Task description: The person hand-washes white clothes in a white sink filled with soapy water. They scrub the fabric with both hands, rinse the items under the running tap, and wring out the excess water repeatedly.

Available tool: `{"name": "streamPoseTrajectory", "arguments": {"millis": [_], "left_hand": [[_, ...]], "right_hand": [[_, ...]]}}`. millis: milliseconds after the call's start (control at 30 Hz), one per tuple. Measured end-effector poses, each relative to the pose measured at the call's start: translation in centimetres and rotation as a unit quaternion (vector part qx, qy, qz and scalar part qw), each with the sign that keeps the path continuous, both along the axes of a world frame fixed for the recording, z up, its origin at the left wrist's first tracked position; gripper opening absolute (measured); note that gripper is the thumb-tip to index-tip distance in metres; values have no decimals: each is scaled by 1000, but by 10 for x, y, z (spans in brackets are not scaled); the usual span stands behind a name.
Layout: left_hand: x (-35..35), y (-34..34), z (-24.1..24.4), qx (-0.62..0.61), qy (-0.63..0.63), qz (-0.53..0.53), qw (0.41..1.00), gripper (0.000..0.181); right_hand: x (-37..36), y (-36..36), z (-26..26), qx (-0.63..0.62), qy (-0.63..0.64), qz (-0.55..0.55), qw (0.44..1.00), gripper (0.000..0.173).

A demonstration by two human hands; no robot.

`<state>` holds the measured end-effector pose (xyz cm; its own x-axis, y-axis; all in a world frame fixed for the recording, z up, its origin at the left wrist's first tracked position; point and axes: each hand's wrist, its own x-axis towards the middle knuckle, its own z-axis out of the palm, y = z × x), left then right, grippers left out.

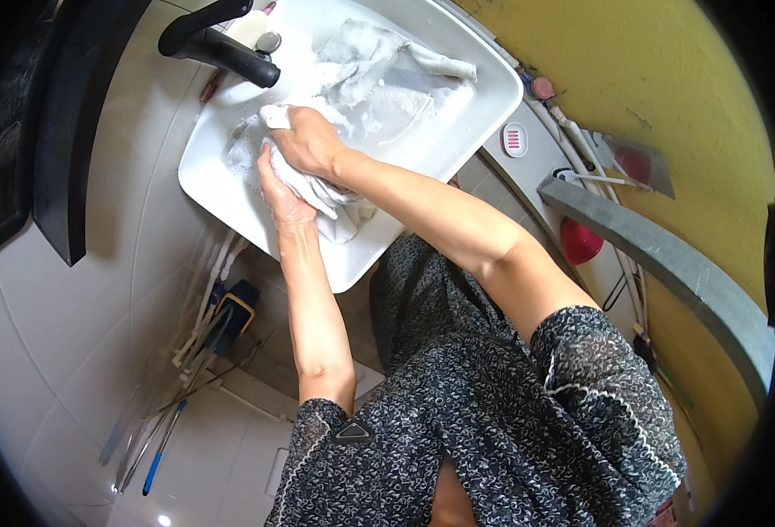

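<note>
In front of me is a white washbasin (492, 115) with sudsy water in it. My left hand (283, 191) holds a soapy white cloth (301, 181) from its near left side, with the wrist wet. My right hand (309, 141) lies over the upper part of the same cloth, fingers curled round a bunched end. Part of the cloth hangs down onto the basin's near side. Beyond my hands, a greyish white towel (367, 56) lies crumpled and partly under the water. A black faucet (229, 56) reaches over the basin just above my hands.
A drain stopper or metal knob (269, 42) is beside the faucet. Right of the basin are a soap dish (514, 139), a white-handled brush (598, 178), a red bowl (581, 240) and wall pipes. A grey curved bar (664, 263) runs at right. Mop handles (163, 448) lean at lower left.
</note>
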<state>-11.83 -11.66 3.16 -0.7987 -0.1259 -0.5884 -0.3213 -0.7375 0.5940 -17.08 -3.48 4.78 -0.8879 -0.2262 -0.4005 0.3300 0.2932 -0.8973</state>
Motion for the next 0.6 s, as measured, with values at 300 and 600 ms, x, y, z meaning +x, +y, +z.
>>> {"name": "streamPoseTrajectory", "arguments": {"millis": [300,600], "left_hand": [[4,-16,-39,37,-12,19,999,54],[8,-26,12,124,102,49,986,63]], "right_hand": [[13,-4,-16,44,168,34,984,40],[11,88,-34,-279,-99,-42,954,72]]}}
